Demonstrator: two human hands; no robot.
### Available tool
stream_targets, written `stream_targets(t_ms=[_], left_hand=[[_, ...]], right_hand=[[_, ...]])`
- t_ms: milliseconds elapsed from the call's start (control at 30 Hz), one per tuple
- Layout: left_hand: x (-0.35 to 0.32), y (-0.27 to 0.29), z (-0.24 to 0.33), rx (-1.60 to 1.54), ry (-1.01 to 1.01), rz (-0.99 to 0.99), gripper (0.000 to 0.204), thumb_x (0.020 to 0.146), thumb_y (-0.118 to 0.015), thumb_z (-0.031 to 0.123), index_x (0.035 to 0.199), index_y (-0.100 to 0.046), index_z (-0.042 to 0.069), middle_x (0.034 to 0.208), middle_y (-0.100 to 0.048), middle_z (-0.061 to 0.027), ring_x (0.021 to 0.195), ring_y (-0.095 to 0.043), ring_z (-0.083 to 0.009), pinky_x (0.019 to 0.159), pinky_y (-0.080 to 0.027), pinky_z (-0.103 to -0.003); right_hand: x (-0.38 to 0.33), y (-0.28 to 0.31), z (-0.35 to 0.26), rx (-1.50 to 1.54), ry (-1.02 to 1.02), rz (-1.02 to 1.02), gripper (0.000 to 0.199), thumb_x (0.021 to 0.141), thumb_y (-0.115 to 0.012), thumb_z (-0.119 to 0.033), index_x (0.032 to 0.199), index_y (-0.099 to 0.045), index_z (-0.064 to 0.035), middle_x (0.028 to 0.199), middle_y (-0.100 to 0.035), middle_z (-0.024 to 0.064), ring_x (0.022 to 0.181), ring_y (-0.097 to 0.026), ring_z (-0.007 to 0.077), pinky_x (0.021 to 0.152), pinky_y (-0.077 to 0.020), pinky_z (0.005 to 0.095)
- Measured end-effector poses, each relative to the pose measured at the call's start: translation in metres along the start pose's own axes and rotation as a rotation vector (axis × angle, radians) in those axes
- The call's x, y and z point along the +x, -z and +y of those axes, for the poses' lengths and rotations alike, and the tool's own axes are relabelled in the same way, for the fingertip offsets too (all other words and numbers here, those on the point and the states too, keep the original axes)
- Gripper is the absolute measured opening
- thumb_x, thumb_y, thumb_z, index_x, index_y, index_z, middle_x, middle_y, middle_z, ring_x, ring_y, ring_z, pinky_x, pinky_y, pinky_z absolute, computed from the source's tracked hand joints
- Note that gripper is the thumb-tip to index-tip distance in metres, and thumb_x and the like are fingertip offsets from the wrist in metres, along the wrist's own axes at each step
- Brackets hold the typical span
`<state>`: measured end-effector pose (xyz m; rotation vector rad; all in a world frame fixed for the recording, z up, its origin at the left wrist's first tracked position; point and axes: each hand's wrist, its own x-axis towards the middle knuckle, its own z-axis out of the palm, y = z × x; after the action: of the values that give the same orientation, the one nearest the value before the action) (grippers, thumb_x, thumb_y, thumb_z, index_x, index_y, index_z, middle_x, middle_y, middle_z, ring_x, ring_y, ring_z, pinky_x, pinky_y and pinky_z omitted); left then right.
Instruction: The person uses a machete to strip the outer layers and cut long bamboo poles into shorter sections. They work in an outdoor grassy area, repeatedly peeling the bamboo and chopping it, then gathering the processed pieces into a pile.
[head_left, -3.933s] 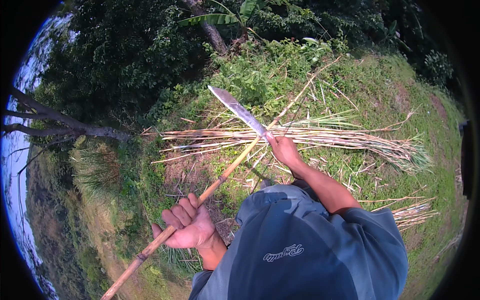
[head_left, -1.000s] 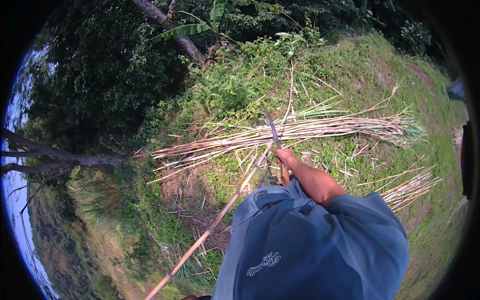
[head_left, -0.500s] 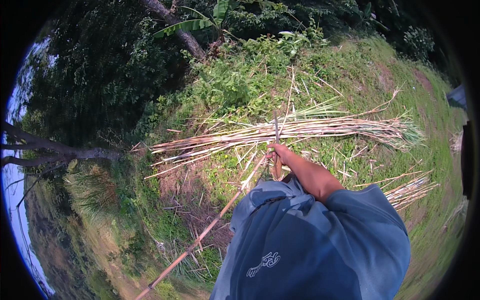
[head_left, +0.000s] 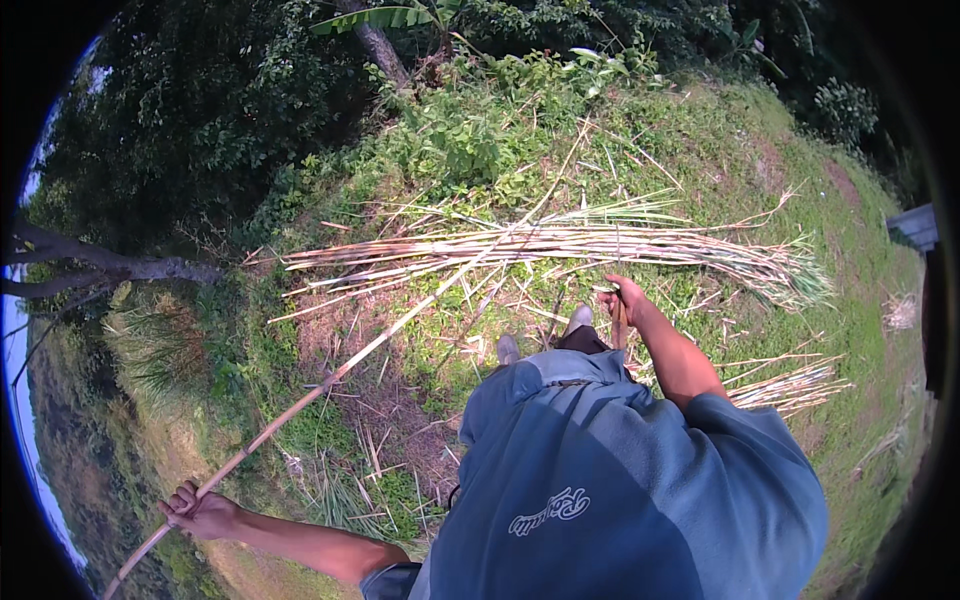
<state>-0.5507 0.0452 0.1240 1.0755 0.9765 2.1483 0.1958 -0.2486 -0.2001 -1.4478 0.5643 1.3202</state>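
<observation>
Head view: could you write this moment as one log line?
Left hand: gripping long cane | Right hand: holding machete by handle | Cane pile: lying on grass, crossed in view by long cane

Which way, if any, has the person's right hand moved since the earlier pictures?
Yes: judged against the lying stalk bundle, the right hand has moved rightward, toward the bundle's leafy end.

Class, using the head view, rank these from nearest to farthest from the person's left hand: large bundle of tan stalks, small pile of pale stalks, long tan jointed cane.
1. Long tan jointed cane: gripped in the left hand.
2. Large bundle of tan stalks: ahead, toward the right.
3. Small pile of pale stalks: far right.
</observation>
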Motion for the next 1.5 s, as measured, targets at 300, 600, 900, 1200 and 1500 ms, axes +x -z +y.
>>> stream_targets(t_ms=[300,600,900,1200,1500], left_hand=[[-0.210,-0.112,-0.135,-0.128,0.437,-0.009,0.056,0.100,-0.022,0.060,0.071,-0.037,0.014,0.050,-0.028,0.0011,0.042,-0.026,-0.0114,0.039,-0.024,-0.025],[-0.047,-0.164,-0.097,-0.122,0.534,-0.187,0.051,0.101,-0.023,0.057,0.069,-0.026,0.017,0.052,-0.016,0.0039,0.044,-0.009,-0.0087,0.037,-0.009,-0.025],[-0.150,-0.256,-0.217,-0.096,0.711,-0.459,0.046,0.102,-0.036,0.048,0.071,-0.023,0.018,0.053,-0.017,0.0044,0.042,-0.012,-0.0081,0.038,-0.011,-0.026],[-0.156,-0.241,-0.296,-0.002,0.765,-0.463,0.042,0.104,-0.033,0.043,0.071,-0.026,0.018,0.048,-0.019,0.0037,0.039,-0.014,-0.0093,0.036,-0.013,-0.027],[-0.151,-0.186,-0.295,0.085,0.825,-0.199,0.044,0.103,-0.035,0.043,0.070,-0.022,0.018,0.048,-0.018,0.0027,0.040,-0.013,-0.0112,0.037,-0.014,-0.029]], right_hand=[[-0.030,0.095,0.030,0.330,-0.052,0.137,0.049,0.087,-0.063,-0.038,0.112,-0.041,-0.0025,0.067,-0.061,0.0091,0.039,-0.046,0.0112,0.035,-0.0436,0.0248],[-0.048,0.173,0.127,0.426,-0.055,0.316,0.050,0.084,-0.062,-0.039,0.114,-0.038,-0.0062,0.067,-0.060,0.0117,0.041,-0.049,0.0136,0.037,-0.0456,0.0237],[-0.073,0.205,0.176,0.558,0.030,0.321,0.024,0.077,-0.049,-0.016,0.092,-0.043,0.0011,0.070,-0.055,0.0127,0.050,-0.055,0.0202,0.048,-0.0519,0.0317],[-0.111,0.250,0.241,0.495,-0.028,0.299,0.013,0.076,-0.047,-0.013,0.081,-0.048,-0.0010,0.069,-0.055,0.0115,0.056,-0.055,0.0222,0.054,-0.0521,0.0317],[-0.086,0.326,0.281,0.455,-0.105,0.289,0.013,0.075,-0.051,-0.013,0.081,-0.050,-0.0020,0.064,-0.052,0.0117,0.053,-0.054,0.0271,0.057,-0.0533,0.0405]])
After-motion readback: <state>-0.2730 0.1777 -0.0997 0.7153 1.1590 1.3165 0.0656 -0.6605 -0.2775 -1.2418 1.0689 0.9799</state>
